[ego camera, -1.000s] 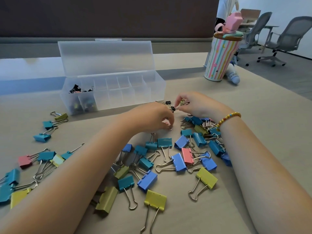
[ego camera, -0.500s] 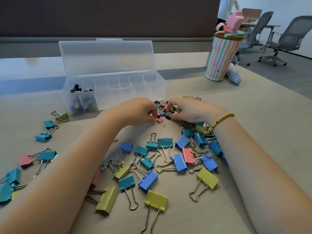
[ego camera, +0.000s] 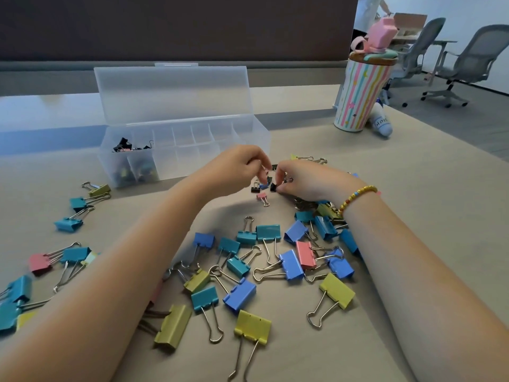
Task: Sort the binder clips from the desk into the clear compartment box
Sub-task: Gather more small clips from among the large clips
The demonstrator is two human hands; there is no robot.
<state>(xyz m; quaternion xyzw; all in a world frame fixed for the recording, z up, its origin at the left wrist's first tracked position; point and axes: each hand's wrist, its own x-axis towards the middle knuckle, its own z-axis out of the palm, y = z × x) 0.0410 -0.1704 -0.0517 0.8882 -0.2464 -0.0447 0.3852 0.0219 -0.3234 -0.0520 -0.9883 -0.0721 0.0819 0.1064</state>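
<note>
Small binder clips, one black (ego camera: pixel 255 188), one blue (ego camera: pixel 264 186) and one pink (ego camera: pixel 261 196), lie in a little heap in front of the clear compartment box (ego camera: pixel 220 158). Its lid (ego camera: pixel 170 92) stands open, and small black clips (ego camera: pixel 124 146) fill its far-left compartment. My right hand (ego camera: pixel 305 180) pinches a small black clip (ego camera: pixel 273 187) at the heap. My left hand (ego camera: pixel 237 166) hovers just left of it with fingertips pinched together; whether they hold a clip is hidden. Large clips, such as a blue one (ego camera: pixel 239 295) and a yellow one (ego camera: pixel 253 325), lie scattered nearer to me.
More large clips (ego camera: pixel 68 224) lie along the desk's left side. A striped cup with a pink lid (ego camera: pixel 360 97) stands at the back right, with a small white bottle (ego camera: pixel 381 122) beside it. Office chairs (ego camera: pixel 465 64) and a person (ego camera: pixel 369 12) are beyond the desk.
Both hands shifted onto the heap of small clips. My right fingers closed on a black clip. My left fingertips lifted off the pink clip, which now lies free.
</note>
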